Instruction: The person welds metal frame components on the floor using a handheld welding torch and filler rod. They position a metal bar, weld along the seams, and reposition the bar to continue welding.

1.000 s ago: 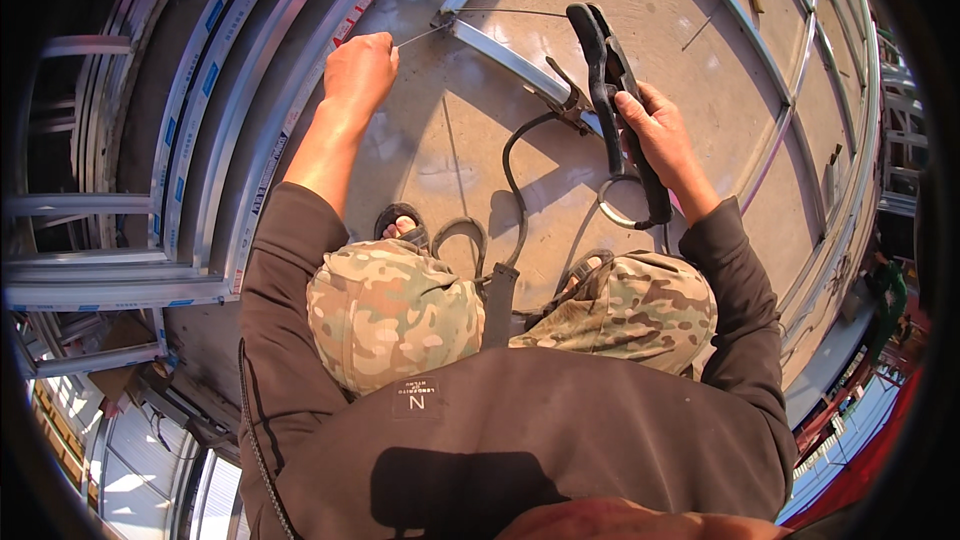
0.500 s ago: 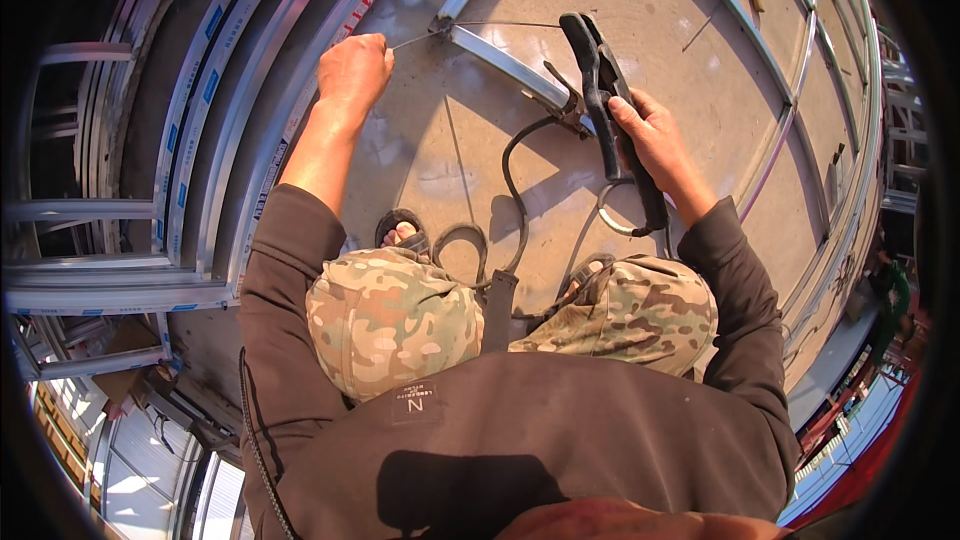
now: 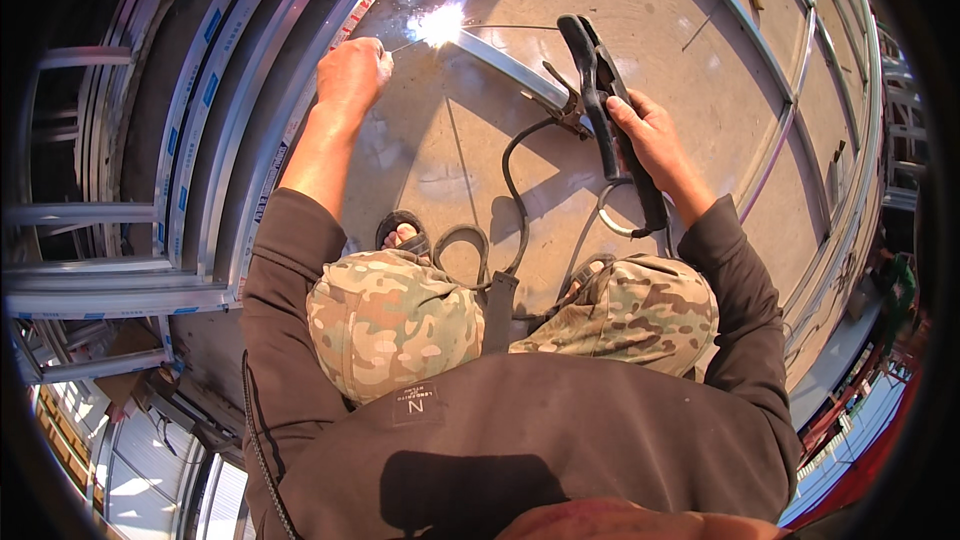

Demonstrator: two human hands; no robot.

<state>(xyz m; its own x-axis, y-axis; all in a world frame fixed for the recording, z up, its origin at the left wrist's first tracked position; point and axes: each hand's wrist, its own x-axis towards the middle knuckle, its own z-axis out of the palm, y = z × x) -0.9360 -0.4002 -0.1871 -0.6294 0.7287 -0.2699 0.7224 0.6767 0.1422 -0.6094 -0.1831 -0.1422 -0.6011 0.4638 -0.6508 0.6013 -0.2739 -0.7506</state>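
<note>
A bright welding arc [image 3: 437,26] with sparks burns at the corner of a steel tube frame [image 3: 515,67]. My right hand [image 3: 655,137] is closed around a black electrode holder [image 3: 596,80]. From its jaws a thin welding electrode [image 3: 515,26] runs left into the arc. On the other side, my left hand [image 3: 350,77] is closed on a thin metal rod [image 3: 404,45] whose far end reaches the glare. The glare hides the joint and both tips. Near the electrode holder, a clamp [image 3: 572,112] grips the tube's end.
Stacked galvanised steel frames [image 3: 205,120] stand close on my left. A black cable [image 3: 519,185] loops over the concrete floor [image 3: 430,150] between my sandalled feet [image 3: 402,231]. More long tubes [image 3: 740,30] lie at the right.
A bright arc with sparks has appeared at the tube corner, where there was no light before. My left hand has shifted very slightly; the right hand holds its place.
</note>
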